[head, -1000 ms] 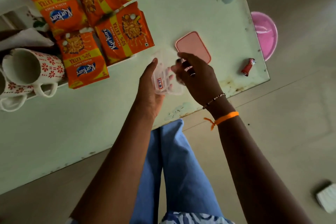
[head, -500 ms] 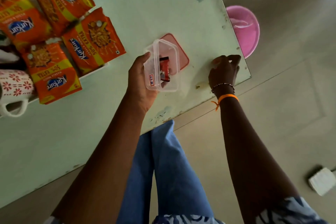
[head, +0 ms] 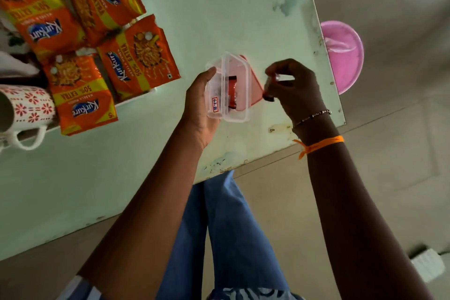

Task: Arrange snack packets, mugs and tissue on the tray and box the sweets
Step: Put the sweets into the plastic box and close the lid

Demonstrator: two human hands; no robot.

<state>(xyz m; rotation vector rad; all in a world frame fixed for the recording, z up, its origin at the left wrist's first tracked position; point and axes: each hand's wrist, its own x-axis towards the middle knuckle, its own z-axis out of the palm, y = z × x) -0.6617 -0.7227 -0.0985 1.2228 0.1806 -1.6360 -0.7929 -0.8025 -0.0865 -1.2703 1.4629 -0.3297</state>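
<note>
My left hand [head: 199,105] holds a clear plastic box [head: 237,114] tilted above the table, with a red sweet [head: 232,91] inside it. Just right of the box, my right hand [head: 292,87] pinches a second red sweet [head: 267,91] by its wrapper. The box's pink lid [head: 257,87] lies flat on the table behind the box, partly hidden. Several orange snack packets [head: 138,61] lie on the white tray [head: 136,101] at the left. A white mug with red flowers [head: 26,109] lies on its side at the tray's near left end.
The pale green table [head: 219,7] ends at a worn edge close to my right wrist. A pink bowl [head: 343,56] sits on the floor beyond that edge. A white object [head: 428,265] lies on the floor at lower right. My blue-clad legs are below the table edge.
My right hand picked the second red sweet up from near the table's right edge and brought it left toward the box. My left hand kept holding the box.
</note>
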